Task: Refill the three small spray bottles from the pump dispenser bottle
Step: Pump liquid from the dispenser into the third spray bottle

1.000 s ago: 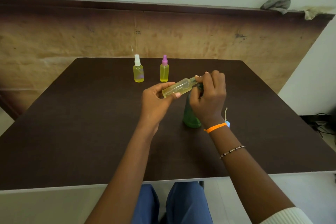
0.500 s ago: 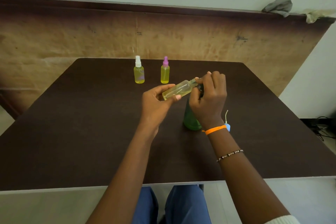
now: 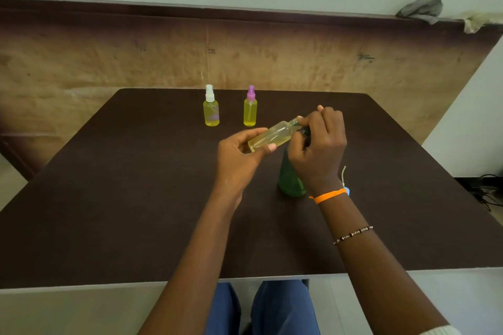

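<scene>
Refill, final stage as judged. Two capped spray bottles, white-topped [image 3: 211, 109] and purple-topped [image 3: 250, 110], stand full at the table's [image 3: 109, 185] far edge. The left hand [image 3: 241, 156] grips the uncapped third bottle [image 3: 273, 135], tilted at the green pump dispenser bottle [image 3: 290, 179]; the right hand [image 3: 319, 152] grasps its pump head.

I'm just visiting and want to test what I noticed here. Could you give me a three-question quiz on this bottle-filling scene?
1. True or false: the small bottle in the left hand is held upright.
2. How many capped spray bottles stand at the table's far side?
3. What does the right hand cover: A) the green pump bottle's top, B) the purple-capped bottle?

Key: 1 false, tilted; 2 two; 3 A.
</scene>
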`<state>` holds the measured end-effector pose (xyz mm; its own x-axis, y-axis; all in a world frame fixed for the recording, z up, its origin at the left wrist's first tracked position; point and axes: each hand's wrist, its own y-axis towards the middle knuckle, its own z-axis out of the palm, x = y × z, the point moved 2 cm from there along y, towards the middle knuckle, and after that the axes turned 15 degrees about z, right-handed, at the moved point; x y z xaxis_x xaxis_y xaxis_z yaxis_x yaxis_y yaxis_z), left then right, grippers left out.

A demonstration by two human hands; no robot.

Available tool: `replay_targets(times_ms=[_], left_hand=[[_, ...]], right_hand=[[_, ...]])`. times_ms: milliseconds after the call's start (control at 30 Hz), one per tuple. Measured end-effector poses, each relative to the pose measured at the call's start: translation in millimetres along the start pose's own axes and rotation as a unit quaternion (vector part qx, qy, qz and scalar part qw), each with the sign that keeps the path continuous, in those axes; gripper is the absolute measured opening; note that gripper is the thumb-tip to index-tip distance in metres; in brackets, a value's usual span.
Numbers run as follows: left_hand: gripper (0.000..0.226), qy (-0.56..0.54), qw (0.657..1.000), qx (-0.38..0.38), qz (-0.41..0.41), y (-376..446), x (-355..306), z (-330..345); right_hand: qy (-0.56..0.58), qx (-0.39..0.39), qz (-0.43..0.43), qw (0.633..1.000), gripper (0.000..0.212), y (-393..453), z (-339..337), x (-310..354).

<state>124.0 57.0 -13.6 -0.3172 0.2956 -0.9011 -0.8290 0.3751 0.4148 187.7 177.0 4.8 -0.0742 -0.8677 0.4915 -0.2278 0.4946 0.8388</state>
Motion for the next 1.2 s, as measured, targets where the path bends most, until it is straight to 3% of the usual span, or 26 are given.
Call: replay_targets(times_ms=[1200], left_hand=[[0.031,0.005,1.0,-0.002,0.007,-1,-3,2]], right_hand=[[-0.001,-0.036,0.028,0.999,0.018,2,4,0]])
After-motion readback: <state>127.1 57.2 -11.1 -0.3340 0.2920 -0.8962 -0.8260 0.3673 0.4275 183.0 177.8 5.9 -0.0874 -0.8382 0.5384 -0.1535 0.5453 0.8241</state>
